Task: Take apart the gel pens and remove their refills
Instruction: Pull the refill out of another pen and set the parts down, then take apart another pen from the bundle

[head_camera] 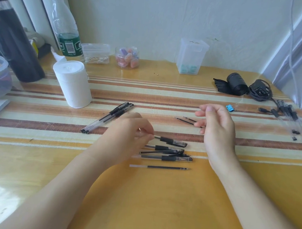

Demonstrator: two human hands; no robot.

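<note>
Main risk: the pen (171, 141) is pinched at one end only by the left hand (130, 130). If that pinch slips, it would likely be dropped into the pile of pens (166, 152) just at 6 o'clock and lost among them. Two refills (187, 120) are seen across the fingers of the right hand (219, 124) — gripped or just resting cannot be told; if loose, they could roll away. Hands are held apart: left palm down with fingers curled, right at 2 o'clock of it, thumb up, fingers loosely bent. Whole pens (107, 118) are laid at 10 o'clock, one loose refill (159, 167) at 6, empty barrels (293, 120) far off at 3.
</note>
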